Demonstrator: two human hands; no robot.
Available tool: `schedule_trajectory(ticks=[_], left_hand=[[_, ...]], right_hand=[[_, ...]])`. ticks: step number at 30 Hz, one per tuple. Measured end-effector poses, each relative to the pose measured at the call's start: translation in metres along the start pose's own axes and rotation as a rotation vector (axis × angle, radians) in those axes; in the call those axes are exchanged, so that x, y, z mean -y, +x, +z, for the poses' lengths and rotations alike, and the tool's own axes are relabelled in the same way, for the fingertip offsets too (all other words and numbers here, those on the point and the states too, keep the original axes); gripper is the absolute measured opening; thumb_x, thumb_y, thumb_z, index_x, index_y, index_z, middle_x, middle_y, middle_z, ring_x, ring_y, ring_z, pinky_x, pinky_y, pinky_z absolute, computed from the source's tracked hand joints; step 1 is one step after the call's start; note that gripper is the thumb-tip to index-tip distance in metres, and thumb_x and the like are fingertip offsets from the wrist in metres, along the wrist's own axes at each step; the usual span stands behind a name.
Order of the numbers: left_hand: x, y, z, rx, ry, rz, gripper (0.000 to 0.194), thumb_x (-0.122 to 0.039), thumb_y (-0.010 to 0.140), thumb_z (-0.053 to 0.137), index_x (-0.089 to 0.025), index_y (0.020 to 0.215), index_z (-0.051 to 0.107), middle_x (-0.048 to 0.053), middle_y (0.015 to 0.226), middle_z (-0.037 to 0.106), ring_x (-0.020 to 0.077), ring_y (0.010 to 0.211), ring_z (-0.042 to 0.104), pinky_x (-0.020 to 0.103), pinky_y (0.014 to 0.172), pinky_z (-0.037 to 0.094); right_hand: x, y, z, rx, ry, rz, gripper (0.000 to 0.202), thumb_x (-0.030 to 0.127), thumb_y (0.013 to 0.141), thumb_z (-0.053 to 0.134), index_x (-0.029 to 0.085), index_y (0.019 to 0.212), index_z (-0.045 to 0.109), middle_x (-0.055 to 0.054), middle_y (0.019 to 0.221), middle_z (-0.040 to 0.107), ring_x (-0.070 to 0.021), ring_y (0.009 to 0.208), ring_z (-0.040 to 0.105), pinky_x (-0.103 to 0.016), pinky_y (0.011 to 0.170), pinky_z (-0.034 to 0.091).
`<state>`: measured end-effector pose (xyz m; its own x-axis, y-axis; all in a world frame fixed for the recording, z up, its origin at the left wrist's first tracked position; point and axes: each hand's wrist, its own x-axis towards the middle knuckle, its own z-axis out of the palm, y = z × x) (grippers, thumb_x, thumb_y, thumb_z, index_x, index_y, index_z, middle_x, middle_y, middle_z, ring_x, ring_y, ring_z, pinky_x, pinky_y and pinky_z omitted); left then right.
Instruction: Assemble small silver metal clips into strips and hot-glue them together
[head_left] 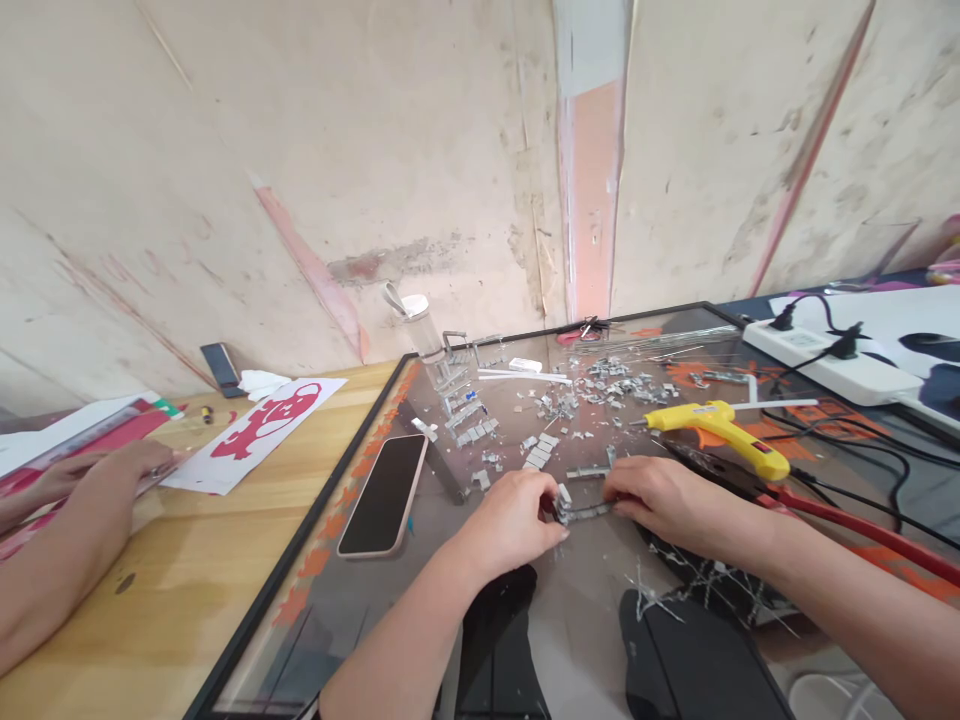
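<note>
A short grey strip of small metal-looking pieces point(589, 513) lies across the gap between my two hands, low over the glass tabletop. My left hand point(517, 515) pinches its left end, where a few small blocks stand upright. At the other end, the fingers of my right hand point(652, 492) are closed on the strip. Just behind it rests a similar grey strip point(589, 471), close to the right fingertips. Flat grey pieces point(541, 450) lie in a row beyond my left hand. Several assembled grey parts point(469, 420) stand farther back by a clear bottle point(421, 325).
A yellow glue gun point(724, 430) lies right, its cable near a white power strip point(825, 360). Red-handled cutters point(855, 525) and twisted wire point(712, 585) are by my right forearm. A phone point(384, 495) lies left. Another person's hands point(97, 490) work over paper at far left.
</note>
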<state>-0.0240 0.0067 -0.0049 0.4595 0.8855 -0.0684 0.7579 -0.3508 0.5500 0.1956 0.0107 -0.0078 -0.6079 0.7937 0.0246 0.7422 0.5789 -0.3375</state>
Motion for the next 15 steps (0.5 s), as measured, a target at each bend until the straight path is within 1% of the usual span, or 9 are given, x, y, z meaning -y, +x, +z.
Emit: schedule_trajectory(ticks=[7,15], left_hand=[[-0.0033,-0.0013,-0.0008,-0.008,-0.002,0.008,0.012,-0.021,0.063,0.065,-0.020,0.072,0.057,-0.001,0.077,0.059,0.0173,0.078,0.056,0.024,0.063,0.040],[-0.0007,-0.0012,0.0003,-0.010,-0.005,0.014,0.012,-0.021,0.063,0.065,-0.020,0.072,0.056,-0.001,0.076,0.059,0.0172,0.078,0.056,0.023,0.063,0.040]], right_hand=[[-0.0017,0.0007,0.0019,-0.016,0.013,-0.024,0.018,0.008,0.081,0.047,0.016,0.080,0.063,-0.005,0.082,0.062,-0.0184,0.079,0.058,-0.028,0.072,0.043],[-0.0035,-0.0005,0.0046,-0.027,0.035,-0.027,0.017,0.008,0.080,0.047,0.016,0.079,0.062,-0.005,0.081,0.061,-0.0180,0.079,0.057,-0.028,0.072,0.041]])
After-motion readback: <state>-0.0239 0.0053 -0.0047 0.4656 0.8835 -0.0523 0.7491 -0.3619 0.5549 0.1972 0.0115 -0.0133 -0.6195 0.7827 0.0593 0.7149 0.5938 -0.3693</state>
